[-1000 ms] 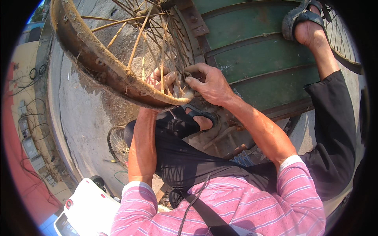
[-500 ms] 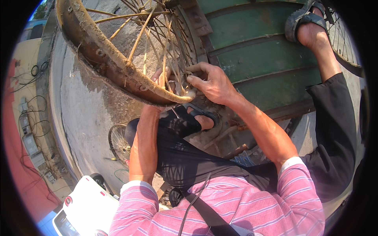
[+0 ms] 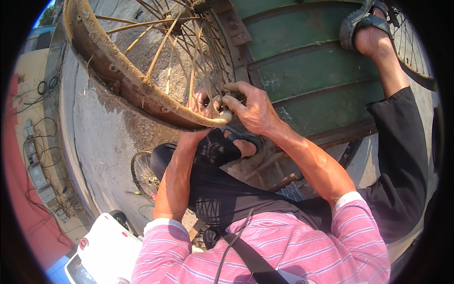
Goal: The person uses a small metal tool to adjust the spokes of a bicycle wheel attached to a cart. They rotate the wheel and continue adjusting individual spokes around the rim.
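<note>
A rusty, dirt-caked wheel rim (image 3: pixel 109 71) with long rusty spokes (image 3: pixel 161 50) fills the upper left. At its lower right curve my left hand (image 3: pixel 204 106) is behind the spokes, partly hidden by the rim, fingers bent among the spokes; what they hold is unclear. My right hand (image 3: pixel 250 107) is pinched at the spoke ends just inside the rim, thumb and forefinger close to the left fingers, on a small part too obscured to name.
A green metal panel (image 3: pixel 312 73) with rusty ribs lies at upper right, beside my sandalled foot (image 3: pixel 366 35) and a spoked wheel (image 3: pixel 409 49). Another wheel (image 3: pixel 142 168) lies below the rim. A white scooter-like body (image 3: pixel 104 241) is lower left; cables and power strips (image 3: pixel 38 175) line the left edge.
Both hands have shifted slightly; the left fingers show more among the spokes now, and the right hand sits a little lower, closer to them. The rim has moved slightly back and forth.
</note>
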### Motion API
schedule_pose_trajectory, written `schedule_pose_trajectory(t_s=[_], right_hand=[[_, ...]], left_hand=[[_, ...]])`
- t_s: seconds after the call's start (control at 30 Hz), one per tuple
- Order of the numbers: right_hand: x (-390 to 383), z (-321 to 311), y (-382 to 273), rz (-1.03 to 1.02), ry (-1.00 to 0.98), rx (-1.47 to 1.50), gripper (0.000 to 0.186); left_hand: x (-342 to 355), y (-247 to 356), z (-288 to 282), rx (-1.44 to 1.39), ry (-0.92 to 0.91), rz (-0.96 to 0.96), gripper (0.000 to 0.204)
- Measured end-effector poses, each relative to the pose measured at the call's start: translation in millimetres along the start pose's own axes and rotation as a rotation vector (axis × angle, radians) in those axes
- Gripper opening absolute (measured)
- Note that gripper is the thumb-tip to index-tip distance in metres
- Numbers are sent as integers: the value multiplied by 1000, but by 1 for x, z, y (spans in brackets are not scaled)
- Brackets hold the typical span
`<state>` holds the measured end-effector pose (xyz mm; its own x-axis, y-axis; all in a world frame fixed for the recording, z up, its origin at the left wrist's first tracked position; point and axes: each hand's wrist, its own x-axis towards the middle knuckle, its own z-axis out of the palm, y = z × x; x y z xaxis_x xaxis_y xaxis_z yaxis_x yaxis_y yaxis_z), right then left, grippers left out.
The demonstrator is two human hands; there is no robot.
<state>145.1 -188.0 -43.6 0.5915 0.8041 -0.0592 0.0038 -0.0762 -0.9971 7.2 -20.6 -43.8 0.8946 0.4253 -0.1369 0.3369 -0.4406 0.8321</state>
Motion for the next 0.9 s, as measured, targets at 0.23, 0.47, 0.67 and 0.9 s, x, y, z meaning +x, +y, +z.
schedule_pose_trajectory(t_s=[0.23,0.47,0.67,0.9], right_hand=[[1,5,11,-29,-13,93,42],[6,4,11,69,-33,166,41],[0,8,9,-37,34,39,40],[0,11,13,39,-4,300,37]], left_hand=[[-2,-7,2,221,36,31,30],[2,1,10,-89,123,-47,28],[1,-24,10,82,101,150,26],[0,-8,13,-299,121,-23,21]])
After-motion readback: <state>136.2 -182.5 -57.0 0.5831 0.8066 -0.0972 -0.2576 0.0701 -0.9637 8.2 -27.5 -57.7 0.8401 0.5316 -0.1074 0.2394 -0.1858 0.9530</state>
